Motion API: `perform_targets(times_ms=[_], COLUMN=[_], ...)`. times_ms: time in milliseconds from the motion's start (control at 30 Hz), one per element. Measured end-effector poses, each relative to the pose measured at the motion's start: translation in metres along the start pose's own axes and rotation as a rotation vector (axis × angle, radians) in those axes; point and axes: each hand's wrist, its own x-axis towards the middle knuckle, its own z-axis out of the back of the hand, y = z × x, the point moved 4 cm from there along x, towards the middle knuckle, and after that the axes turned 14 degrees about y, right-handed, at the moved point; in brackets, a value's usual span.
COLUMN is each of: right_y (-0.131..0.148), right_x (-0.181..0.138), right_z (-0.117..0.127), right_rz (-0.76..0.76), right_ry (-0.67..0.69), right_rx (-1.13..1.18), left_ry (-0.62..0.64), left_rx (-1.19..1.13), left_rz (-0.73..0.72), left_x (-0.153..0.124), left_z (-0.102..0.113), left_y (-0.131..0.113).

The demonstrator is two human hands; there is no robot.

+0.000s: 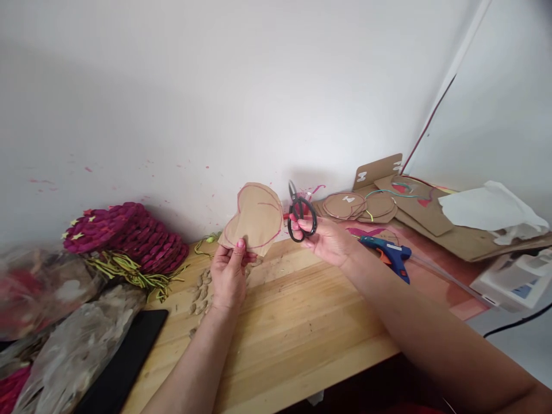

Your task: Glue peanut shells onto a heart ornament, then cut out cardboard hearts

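Observation:
My left hand point(230, 273) pinches the lower edge of a cardboard piece point(259, 215), with a rounded heart-like outline drawn on it in purplish red. The piece is held up above the table, its drawn face toward me. To its right, my right hand point(321, 233) grips a pair of scissors point(297, 201) by the black handles, the short dark blades pointing up. The scissors are apart from the cardboard. Behind my left hand, several peanuts in shells point(202, 293) lie on the wooden table point(302, 333).
Magenta braided pieces point(129, 236) with yellow strings are stacked at left, near plastic bags point(86, 339) and a black flat object point(129, 351). On the right are a blue glue gun point(388, 253), cut cardboard pieces point(345, 204), a larger cardboard sheet point(452, 244) and a clear plastic box point(517, 282).

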Motion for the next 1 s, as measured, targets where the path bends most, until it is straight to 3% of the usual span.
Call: perform_targets(times_ms=[200, 400, 733, 1000], right_y=[-0.018, -0.016, -0.019, -0.044], right_x=[0.003, 0.002, 0.003, 0.003], right_z=[0.000, 0.002, -0.006, -0.017], right_rz=[-0.049, 0.025, 0.017, -0.109], right_ry=[-0.123, -0.282, -0.211, -0.117], right_rx=[-0.109, -0.236, -0.294, -0.208], left_ry=[0.028, 0.021, 0.026, 0.154], left_rx=[0.004, 0.012, -0.010, 0.037], left_rz=[0.015, 0.013, 0.036, 0.158], left_x=[-0.003, -0.004, -0.003, -0.010], left_z=[-0.001, -0.002, -0.002, -0.010], left_y=[0.002, 0.001, 0.002, 0.009])
